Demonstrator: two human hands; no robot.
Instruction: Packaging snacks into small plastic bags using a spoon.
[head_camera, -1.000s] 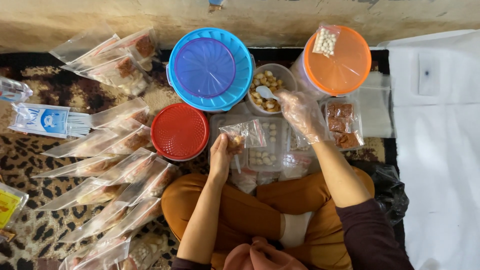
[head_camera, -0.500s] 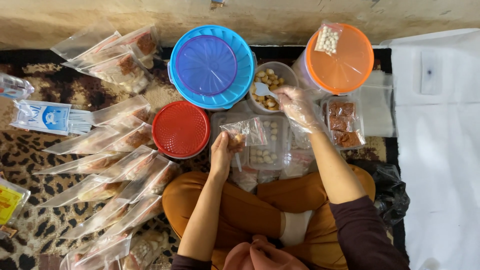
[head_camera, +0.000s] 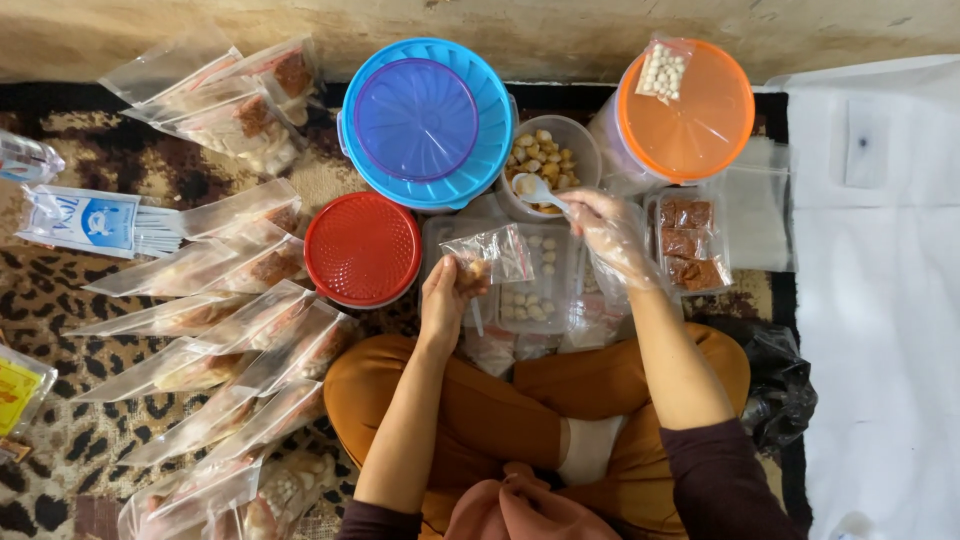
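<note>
Surface: a leopard-patterned carpet (head_camera: 60, 320) on the floor, running up to a worn beige wall (head_camera: 560, 25) at the top of the view. A white cloth (head_camera: 880, 300) covers the floor at the right. The person sits cross-legged in orange-brown trousers, facing the wall.

Left hand (head_camera: 445, 295): bare, closed on the lower edge of a small clear plastic bag (head_camera: 492, 255). The bag stands above the fingers with its long axis roughly across the view and a few pale-brown pieces inside near the thumb.

Right hand (head_camera: 615, 235): in a clear plastic glove, fingers pinched on the handle of a white plastic spoon (head_camera: 535, 190). The spoon points up and left, its bowl loaded and just over the rim of a clear round tub of snacks (head_camera: 560, 140).

Packages: a blue round lid with a purple lid stacked on it (head_camera: 425, 120) at upper centre; a red round lid (head_camera: 362, 250) just left of the bag; an orange-lidded container (head_camera: 690, 115) at upper right carrying a small packet of white balls (head_camera: 662, 70). A clear tray of brown squares (head_camera: 685, 245) lies right of the gloved hand; a clear tray of pale round pieces (head_camera: 535, 290) lies below the bag. Rows of filled clear packets (head_camera: 220, 320) lie at left, with a blue-and-white flat packet (head_camera: 85, 220) beside them.
</note>
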